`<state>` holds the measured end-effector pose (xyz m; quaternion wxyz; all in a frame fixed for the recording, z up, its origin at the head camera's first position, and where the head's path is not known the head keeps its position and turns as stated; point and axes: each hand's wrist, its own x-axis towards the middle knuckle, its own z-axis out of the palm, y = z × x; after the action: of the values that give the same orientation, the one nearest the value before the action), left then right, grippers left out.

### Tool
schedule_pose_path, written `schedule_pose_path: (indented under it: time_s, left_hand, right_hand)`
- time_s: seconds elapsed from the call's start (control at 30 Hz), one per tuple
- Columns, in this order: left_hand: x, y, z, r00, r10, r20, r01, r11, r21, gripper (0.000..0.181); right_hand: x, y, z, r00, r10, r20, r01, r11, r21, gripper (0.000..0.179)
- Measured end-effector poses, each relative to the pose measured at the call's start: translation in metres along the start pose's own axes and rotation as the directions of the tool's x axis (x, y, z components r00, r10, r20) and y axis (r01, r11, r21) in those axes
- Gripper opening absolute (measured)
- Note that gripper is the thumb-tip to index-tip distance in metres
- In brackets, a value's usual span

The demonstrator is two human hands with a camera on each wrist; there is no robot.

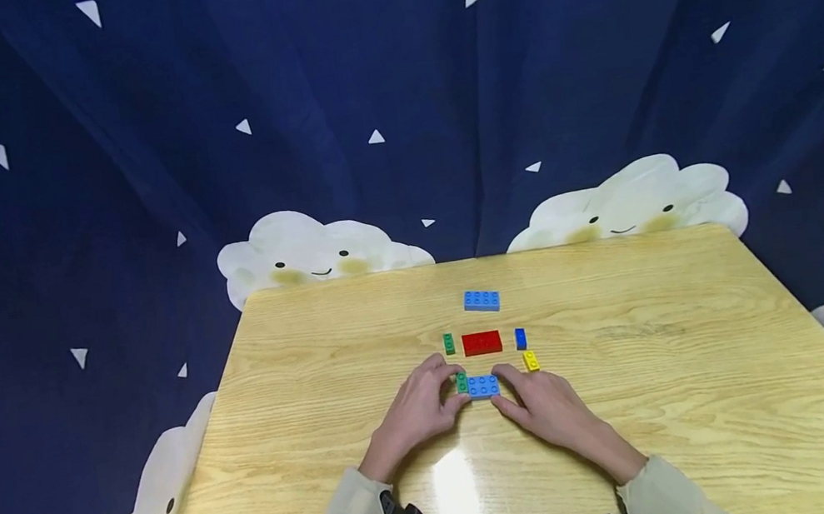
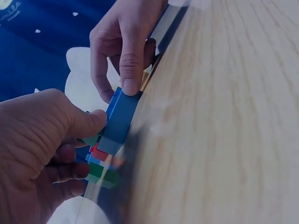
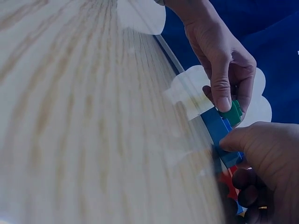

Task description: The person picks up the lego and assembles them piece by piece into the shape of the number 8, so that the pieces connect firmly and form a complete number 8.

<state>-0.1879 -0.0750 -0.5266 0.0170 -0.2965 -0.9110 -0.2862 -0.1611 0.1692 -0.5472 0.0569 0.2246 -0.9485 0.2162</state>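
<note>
A small green brick (image 1: 461, 382) sits against the left end of a light blue brick (image 1: 483, 387), near the middle of the wooden table. My left hand (image 1: 424, 400) pinches that green brick between thumb and fingers. From the other side, my right hand (image 1: 548, 408) grips the right end of the blue brick. In the right wrist view, the left thumb presses the near face of the green brick (image 3: 230, 114), and the right thumb lies on the blue brick (image 3: 216, 131). Seen from the left wrist, the green brick is mostly hidden behind the left thumb.
Just beyond the hands lie a red brick (image 1: 482, 343), a small green brick (image 1: 449, 343), a small dark blue brick (image 1: 520, 338) and a small yellow brick (image 1: 531, 360). Farther back is a longer blue brick (image 1: 481, 301). A dark blue curtain (image 1: 394, 83) hangs behind the table (image 1: 300, 344).
</note>
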Motion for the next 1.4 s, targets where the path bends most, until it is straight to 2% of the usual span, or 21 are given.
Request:
schedule_pose_path:
  time_s: [0.4,0.63,0.83,1.1,1.4]
  left_hand:
    - [0.003,-0.002,0.001,0.998,0.051,-0.026,-0.052,0.998,-0.047,0.032]
    - [0.002,-0.001,0.004,0.999,0.038,-0.03,-0.04,0.997,-0.065,0.033]
    - [-0.001,0.0,0.001,1.0,0.003,-0.008,-0.004,0.999,-0.039,0.034]
    - [-0.003,0.002,0.0,1.0,-0.013,-0.016,0.013,1.0,-0.005,0.034]
    - [-0.006,0.001,0.001,0.999,-0.014,-0.03,0.015,1.0,0.004,0.034]
  right_hand:
    - [0.003,0.0,-0.004,1.0,-0.005,-0.028,0.005,1.0,-0.004,0.043]
    - [0.001,0.001,-0.002,1.0,-0.002,-0.03,0.002,1.0,-0.013,0.042]
    - [0.0,-0.001,-0.004,1.0,0.011,0.004,-0.011,0.999,0.031,0.042]
    - [0.004,0.0,-0.019,0.999,0.036,-0.011,-0.035,0.998,0.043,0.035]
    - [0.008,0.015,-0.037,0.998,0.058,-0.037,-0.056,0.997,0.057,0.04]
